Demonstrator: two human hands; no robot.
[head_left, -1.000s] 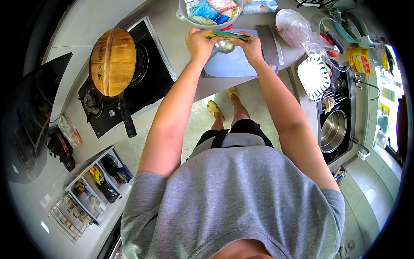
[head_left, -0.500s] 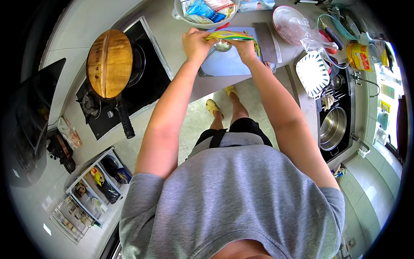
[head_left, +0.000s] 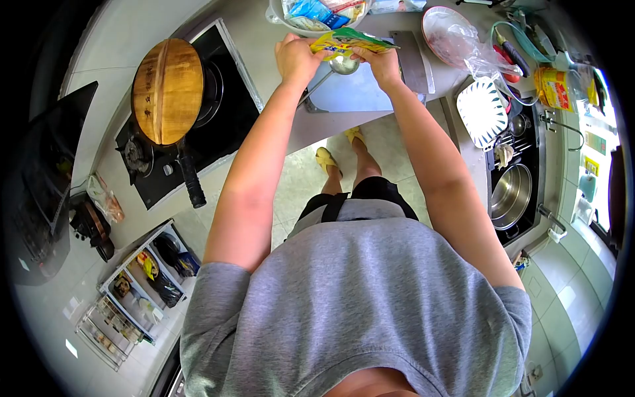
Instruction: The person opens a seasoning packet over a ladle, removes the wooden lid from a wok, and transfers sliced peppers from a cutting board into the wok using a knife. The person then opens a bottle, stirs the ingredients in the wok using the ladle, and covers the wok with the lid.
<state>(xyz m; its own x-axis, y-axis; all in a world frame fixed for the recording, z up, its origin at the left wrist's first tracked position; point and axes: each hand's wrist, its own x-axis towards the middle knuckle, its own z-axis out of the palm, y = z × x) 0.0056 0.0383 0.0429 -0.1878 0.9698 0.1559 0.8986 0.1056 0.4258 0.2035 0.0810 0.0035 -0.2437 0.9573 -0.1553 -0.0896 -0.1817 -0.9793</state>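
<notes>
A yellow-and-green seasoning packet (head_left: 338, 44) is stretched between my two hands above the counter. My left hand (head_left: 297, 58) pinches its left end, and my right hand (head_left: 382, 65) grips the right side with the thumb on its front. Just below the packet is the round bowl of a metal ladle (head_left: 344, 65), its handle slanting down to the left. Beneath lies a pale cutting board (head_left: 354, 92). A cleaver (head_left: 411, 56) rests flat to the right of my right hand.
On the left, a wok with a wooden lid (head_left: 169, 89) sits on the black stove (head_left: 228, 109). A colander of packets (head_left: 274, 14) stands at the back. To the right are a plate under plastic wrap (head_left: 443, 33), a striped dish (head_left: 481, 112) and a sink with a steel pot (head_left: 510, 195).
The packet has tilted so more of its printed face shows, and both hands have risen slightly with it. The view has shifted a little.
</notes>
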